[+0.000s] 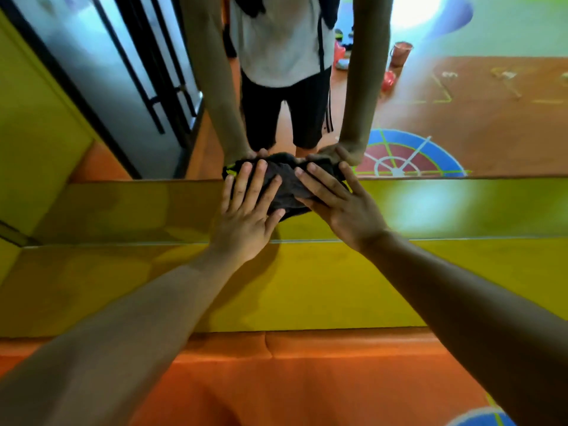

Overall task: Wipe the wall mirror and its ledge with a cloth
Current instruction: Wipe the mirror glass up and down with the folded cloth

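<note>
A dark, crumpled cloth (284, 186) lies against the bottom edge of the wall mirror (430, 118), where the glass meets the yellow ledge (445, 207). My left hand (250, 207) presses on the cloth's left part with straight, spread fingers. My right hand (335, 201) presses on its right part, fingers flat as well. The mirror reflects both arms, the cloth and a person's torso in a white shirt and black shorts.
Below the ledge runs a yellow padded wall face (307, 287) and an orange padded floor (276, 379). A yellow panel (33, 118) borders the mirror on the left. Reflected in the glass are dark door bars, an orange floor and a target pattern.
</note>
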A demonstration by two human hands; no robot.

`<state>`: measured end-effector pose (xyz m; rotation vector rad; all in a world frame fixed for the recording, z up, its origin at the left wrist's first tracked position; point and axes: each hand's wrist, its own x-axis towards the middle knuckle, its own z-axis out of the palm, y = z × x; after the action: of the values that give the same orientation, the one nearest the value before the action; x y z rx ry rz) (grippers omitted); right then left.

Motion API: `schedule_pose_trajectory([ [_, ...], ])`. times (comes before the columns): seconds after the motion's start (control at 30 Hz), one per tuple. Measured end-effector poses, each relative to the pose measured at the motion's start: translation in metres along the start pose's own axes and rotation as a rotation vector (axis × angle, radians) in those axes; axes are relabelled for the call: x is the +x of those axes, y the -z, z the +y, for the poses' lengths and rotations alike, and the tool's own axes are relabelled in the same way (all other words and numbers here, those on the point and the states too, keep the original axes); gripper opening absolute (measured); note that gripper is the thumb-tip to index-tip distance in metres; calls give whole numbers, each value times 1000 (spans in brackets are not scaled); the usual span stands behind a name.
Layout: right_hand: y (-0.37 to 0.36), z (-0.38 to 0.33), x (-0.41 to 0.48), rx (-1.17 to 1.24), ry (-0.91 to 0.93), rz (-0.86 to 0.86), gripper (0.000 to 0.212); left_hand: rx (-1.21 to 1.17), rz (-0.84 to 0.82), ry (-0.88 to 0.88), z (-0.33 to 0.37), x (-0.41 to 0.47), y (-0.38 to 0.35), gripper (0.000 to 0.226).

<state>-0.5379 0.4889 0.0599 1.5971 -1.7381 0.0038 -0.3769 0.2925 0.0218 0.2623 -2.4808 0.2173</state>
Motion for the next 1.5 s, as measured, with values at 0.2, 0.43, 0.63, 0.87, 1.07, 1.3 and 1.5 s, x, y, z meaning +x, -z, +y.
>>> schedule_pose_trajectory([
  [0.2,93,68,81,-66,-10,111,52,99,79,-43,-27,105,118,69],
  [0.43,203,148,175,-150,-39,227,62,159,242,-55,-47,223,248,73],
  [0.63,272,203,236,-169,-65,326,64,206,345,-74,-57,301,333,73],
  [0.87,344,260,298,-209,-95,389,65,266,435,-96,-69,380,419,70],
  [1.07,406,309,349,-307,-126,457,59,314,513,-89,-79,447,484,69],
  [1.3,484,377,416,-388,-171,557,68,326,587,-84,-85,535,580,72],
  [1.5,513,360,441,-323,-296,633,52,229,599,-35,-73,544,599,72],
])
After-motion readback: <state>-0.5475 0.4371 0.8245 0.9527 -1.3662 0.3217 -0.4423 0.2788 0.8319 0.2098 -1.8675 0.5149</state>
